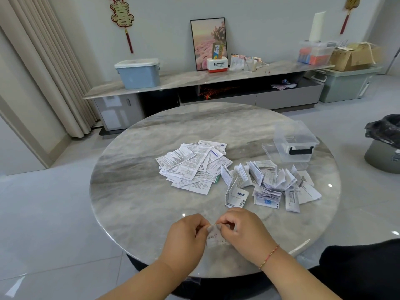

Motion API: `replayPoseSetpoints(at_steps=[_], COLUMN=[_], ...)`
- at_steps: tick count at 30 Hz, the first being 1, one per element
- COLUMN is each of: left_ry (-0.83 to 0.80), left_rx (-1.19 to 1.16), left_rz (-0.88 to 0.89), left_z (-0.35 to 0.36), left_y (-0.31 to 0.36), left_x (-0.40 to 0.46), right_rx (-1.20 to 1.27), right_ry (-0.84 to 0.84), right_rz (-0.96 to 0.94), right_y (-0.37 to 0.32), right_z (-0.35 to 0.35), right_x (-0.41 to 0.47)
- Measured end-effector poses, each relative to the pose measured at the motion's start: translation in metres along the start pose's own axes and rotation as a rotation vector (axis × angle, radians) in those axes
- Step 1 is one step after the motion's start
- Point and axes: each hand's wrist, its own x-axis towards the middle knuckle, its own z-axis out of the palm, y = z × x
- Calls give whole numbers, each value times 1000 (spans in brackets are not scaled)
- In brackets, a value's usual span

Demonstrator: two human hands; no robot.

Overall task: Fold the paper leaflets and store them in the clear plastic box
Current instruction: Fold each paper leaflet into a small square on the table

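Note:
My left hand (185, 237) and my right hand (246, 231) both pinch one small printed leaflet (214, 238) just above the near edge of the round marble table (134, 191); my fingers hide most of it. A heap of flat unfolded leaflets (190, 167) lies at the table's middle. To its right sits a looser pile of folded leaflets (270, 180). The clear plastic box (295, 144) with a black handle stands at the far right of the table, lid off, and its clear lid (270, 149) lies flat beside it.
A low marble-topped cabinet (194, 81) runs along the far wall with a blue bin (138, 73), a framed picture and storage boxes. A grey bin with a black bag (384, 146) stands on the floor right of the table. Curtains hang at left.

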Motion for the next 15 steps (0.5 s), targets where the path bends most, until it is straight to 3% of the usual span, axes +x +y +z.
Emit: replayPoseSetpoints(at_steps=[6,9,12,15], left_ry=[14,32,60,89], left_rx=[-149,-165,-88,-2], left_rz=[-185,-183,-164,-188], left_z=[8,11,9,3], left_y=[6,7,0,-13], left_x=[11,18,25,34], right_rx=[20,83,359,492], right_ry=[15,203,488,587], right_rz=[205,412,689,772], right_y=[10,24,42,47], right_z=[-11,-11,-16,-16], right_x=[2,3,4,9])
